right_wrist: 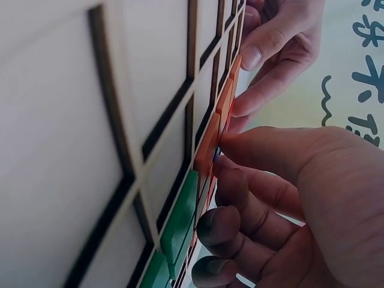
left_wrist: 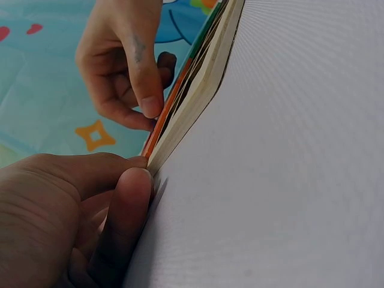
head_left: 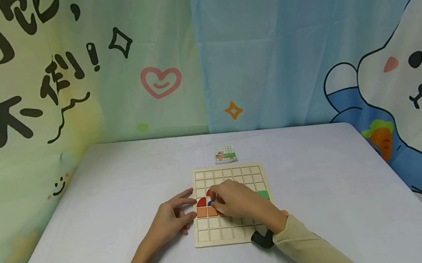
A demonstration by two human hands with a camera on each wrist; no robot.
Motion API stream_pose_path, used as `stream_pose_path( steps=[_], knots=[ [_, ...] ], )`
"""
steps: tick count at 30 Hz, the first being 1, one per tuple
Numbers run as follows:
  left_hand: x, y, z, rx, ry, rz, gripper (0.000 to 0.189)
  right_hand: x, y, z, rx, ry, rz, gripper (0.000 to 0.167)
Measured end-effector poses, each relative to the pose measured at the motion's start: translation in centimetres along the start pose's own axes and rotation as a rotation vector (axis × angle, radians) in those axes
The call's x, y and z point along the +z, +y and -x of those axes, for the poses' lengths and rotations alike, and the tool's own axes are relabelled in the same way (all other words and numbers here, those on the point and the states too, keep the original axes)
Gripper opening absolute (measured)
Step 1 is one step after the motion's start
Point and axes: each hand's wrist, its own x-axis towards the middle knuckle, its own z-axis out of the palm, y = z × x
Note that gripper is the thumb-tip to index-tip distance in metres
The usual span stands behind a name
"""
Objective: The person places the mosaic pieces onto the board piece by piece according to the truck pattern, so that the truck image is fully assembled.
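Observation:
A square wooden grid board point(head_left: 221, 236) lies flat on the table. Fingertips of my left hand point(head_left: 171, 214) touch its left edge, with the thumb beside the same edge. Over the board's middle, my right hand point(head_left: 238, 198) pinches a small blue tile point(head_left: 209, 203) between thumb and forefinger, at a cell in the left part; the fingers partly cover it. A red quarter-round tile point(head_left: 201, 202) sits left of it, and orange tiles point(head_left: 202, 212) fill cells in the row below. Green tiles point(right_wrist: 180, 222) show in the right wrist view, lying in the grid; my right hand hides several cells.
Behind the board lies a small picture card point(head_left: 225, 154) with a coloured grid pattern. An orange piece point(head_left: 284, 212) shows at the right, partly behind my right wrist. The white table point(head_left: 338, 186) meets a printed curtain point(head_left: 257, 56) at the back.

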Motion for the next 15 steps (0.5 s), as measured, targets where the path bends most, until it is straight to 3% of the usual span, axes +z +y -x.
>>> stream_pose_path(
  steps=[15],
  knots=[
    [0.05, 0.03, 0.00, 0.001, 0.006, -0.005, 0.037, -0.32, 0.17, 0.47, 0.028, 0.014, 0.002, 0.010]
  ],
)
